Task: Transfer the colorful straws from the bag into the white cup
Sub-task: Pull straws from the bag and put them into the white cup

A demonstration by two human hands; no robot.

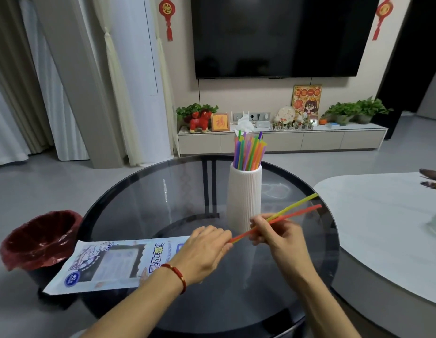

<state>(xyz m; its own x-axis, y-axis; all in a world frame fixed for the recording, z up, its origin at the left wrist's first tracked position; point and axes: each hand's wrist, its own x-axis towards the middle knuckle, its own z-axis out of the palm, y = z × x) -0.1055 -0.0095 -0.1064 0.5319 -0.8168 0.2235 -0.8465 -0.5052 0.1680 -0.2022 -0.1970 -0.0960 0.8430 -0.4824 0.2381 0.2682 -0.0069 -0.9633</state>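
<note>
Right hand [275, 230] pinches two straws [295, 211] clear of bag [109, 262]; left hand [207, 250] steadies their tail ends for white cup [243, 198].

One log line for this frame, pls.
right hand: holds two straws | left hand: at their lower ends | white cup: part-filled | bag: flat on table

Both hands — left [207, 247], right [276, 231] — fingers pinched.

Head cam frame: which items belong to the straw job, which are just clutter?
Job: white cup with straws in it; bag; two loose straws, held by the right hand; left hand at the bag mouth.

Clutter: red-lined bin; white table; TV.
</note>
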